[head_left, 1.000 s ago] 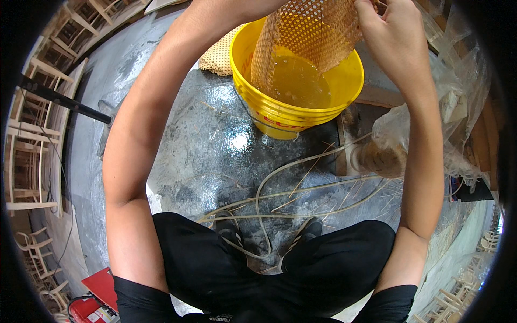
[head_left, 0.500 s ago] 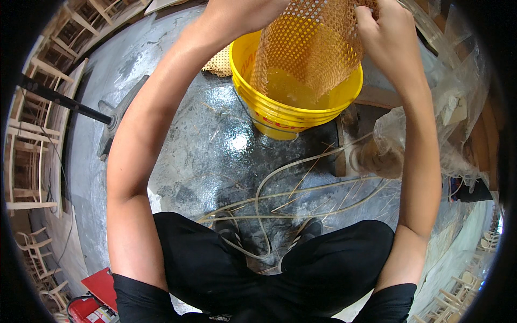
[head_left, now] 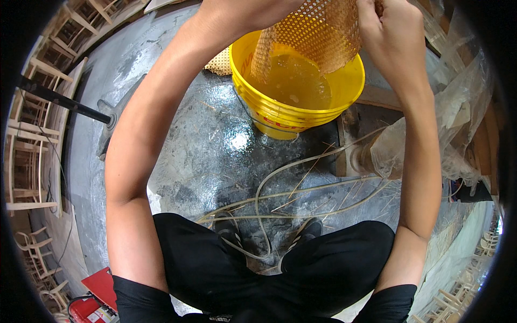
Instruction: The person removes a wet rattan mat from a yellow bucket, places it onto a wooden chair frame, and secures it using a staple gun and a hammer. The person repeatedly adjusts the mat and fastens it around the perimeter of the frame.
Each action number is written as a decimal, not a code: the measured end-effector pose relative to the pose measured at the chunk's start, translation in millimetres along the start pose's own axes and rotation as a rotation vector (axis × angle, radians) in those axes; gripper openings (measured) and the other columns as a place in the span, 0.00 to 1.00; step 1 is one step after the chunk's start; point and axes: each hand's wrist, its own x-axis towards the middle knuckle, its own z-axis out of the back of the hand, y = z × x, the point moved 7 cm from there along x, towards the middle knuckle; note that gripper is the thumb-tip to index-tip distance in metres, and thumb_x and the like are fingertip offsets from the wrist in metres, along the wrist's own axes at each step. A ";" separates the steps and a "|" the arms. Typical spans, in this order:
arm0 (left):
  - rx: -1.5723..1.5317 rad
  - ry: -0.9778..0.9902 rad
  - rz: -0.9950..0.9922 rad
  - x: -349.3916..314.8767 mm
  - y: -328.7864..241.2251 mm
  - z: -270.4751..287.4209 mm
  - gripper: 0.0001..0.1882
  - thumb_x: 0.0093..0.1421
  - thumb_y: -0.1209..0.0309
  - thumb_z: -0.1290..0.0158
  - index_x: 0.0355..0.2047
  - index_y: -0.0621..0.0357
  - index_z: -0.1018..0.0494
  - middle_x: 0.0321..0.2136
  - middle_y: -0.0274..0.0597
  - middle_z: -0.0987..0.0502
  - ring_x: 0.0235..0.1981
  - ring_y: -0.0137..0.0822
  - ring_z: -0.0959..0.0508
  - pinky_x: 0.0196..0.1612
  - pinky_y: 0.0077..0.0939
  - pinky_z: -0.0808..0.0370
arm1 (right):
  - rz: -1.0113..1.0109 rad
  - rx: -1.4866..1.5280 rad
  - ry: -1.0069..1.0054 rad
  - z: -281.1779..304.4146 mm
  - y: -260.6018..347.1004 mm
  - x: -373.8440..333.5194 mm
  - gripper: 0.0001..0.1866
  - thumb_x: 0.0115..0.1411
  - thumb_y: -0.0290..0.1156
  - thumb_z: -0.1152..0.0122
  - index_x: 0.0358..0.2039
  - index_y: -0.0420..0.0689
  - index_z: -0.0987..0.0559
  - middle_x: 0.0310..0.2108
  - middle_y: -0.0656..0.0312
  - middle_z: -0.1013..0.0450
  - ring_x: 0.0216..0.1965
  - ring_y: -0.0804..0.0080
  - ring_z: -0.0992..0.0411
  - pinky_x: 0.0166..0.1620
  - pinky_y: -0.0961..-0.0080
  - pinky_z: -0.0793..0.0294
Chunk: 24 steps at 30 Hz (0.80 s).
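Observation:
A sheet of woven cane webbing (head_left: 318, 35), brown and looking wet, hangs between my two hands over a yellow bucket (head_left: 301, 116). My right hand (head_left: 392, 27) is closed on the sheet's right upper edge. At the upper picture edge my left hand (head_left: 264, 12) is by the sheet's left side; its fingertips are mostly cut off, but the sheet hangs from it too. Cloudy yellowish water (head_left: 296, 81) with bubbles lies in the bucket. The sheet's lower corners hang down inside the rim. A paler piece of cane webbing (head_left: 219, 62) lies behind the bucket's left side.
Clear hose (head_left: 301, 160) loops across the wet grey floor (head_left: 188, 177) before my shoes. Plastic sheeting (head_left: 452, 118) drapes over wooden pieces at right. A black pole on a base (head_left: 110, 118) stands left, near wooden frames (head_left: 37, 129). A red fire extinguisher (head_left: 89, 312) is lower left.
The cane webbing has risen out of the bucket, so more of the water shows. Both hands have shifted slightly to the right.

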 end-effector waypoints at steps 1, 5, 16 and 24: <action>0.005 0.003 0.000 0.4 -0.9 0.5 0.08 0.63 0.76 0.53 0.28 0.69 0.31 0.17 0.62 0.29 0.20 0.59 0.25 0.25 0.44 0.32 | -0.002 -0.005 0.002 0.4 1.1 0.8 0.18 0.54 0.14 0.51 0.46 0.30 0.25 0.36 0.35 0.24 0.40 0.38 0.24 0.44 0.58 0.24; -0.035 0.023 0.073 3.7 -11.3 3.6 0.09 0.63 0.76 0.53 0.26 0.69 0.32 0.17 0.61 0.30 0.18 0.57 0.25 0.24 0.43 0.32 | -0.055 0.016 0.007 3.8 4.9 2.8 0.18 0.54 0.14 0.51 0.46 0.30 0.25 0.35 0.35 0.24 0.39 0.39 0.23 0.43 0.58 0.24; -0.034 0.037 0.069 4.6 -14.8 3.8 0.08 0.63 0.77 0.53 0.27 0.70 0.31 0.16 0.60 0.29 0.16 0.53 0.26 0.23 0.41 0.33 | -0.057 0.027 0.025 4.1 5.1 4.5 0.17 0.54 0.15 0.51 0.45 0.29 0.25 0.34 0.35 0.24 0.37 0.40 0.23 0.41 0.60 0.24; -0.059 0.019 0.036 4.8 -16.3 4.5 0.08 0.62 0.77 0.53 0.28 0.70 0.31 0.17 0.61 0.29 0.16 0.53 0.25 0.23 0.41 0.32 | -0.082 0.051 0.012 6.1 9.4 5.2 0.17 0.54 0.14 0.51 0.45 0.29 0.25 0.33 0.36 0.23 0.36 0.41 0.22 0.40 0.61 0.24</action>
